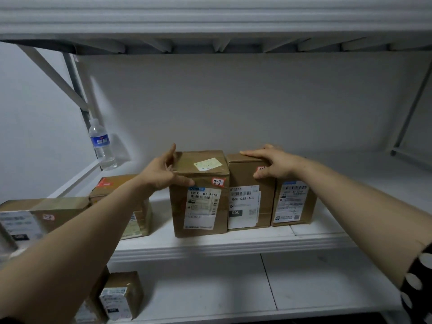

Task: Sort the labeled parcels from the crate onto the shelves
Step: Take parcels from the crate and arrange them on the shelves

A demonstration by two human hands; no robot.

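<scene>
On the shelf [233, 244], parcel [201, 176] upright; label [202, 208] facing out

We are seeing two arms, both bare from the hands up along the forearms. The right arm [362, 206] is wearing a black sleeve [418, 284] with large white polka dots, round to oval. It is showing only at the right frame edge, and its hem is ending near the elbow. The left forearm [81, 242] is running bare down to the lower left corner, where a thin dark sliver is showing. We are not able to tell if that is cloth. The left hand [163, 174] and right hand [273, 163] are both uncovered.
</scene>
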